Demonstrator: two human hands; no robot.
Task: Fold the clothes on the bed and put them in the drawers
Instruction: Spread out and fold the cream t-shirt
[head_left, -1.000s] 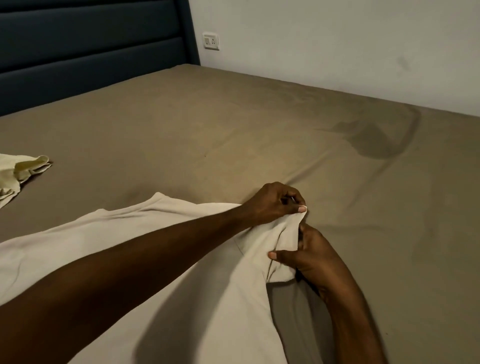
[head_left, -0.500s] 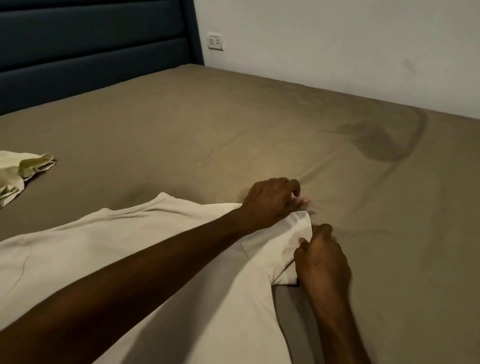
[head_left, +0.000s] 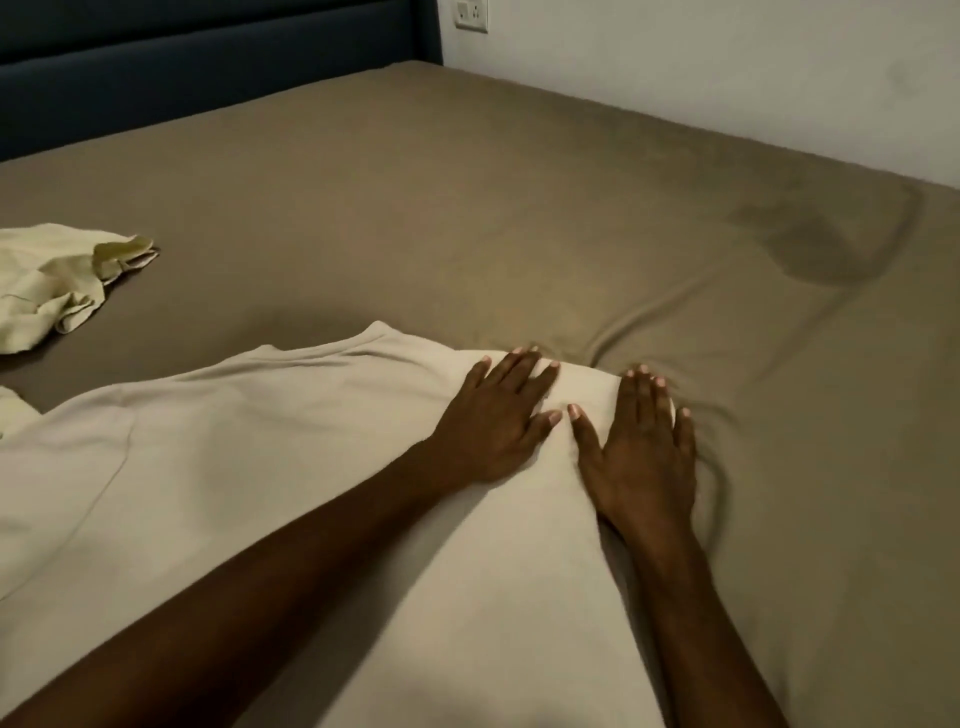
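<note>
Both hands (head_left: 498, 415) now flat, beige shirt (head_left: 260, 467) beneath.

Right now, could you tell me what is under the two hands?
Both the left hand and right hand press flat on the beige shirt, which lies on the bed. The fabric beneath them is hidden.

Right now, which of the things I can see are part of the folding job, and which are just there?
Part of the job:
- beige shirt, pressed flat by the left hand and right hand
- pale yellow garment, waiting at the left
- bed, the work surface

Just there:
- headboard
- wall socket
- dark patch on the sheet
</note>
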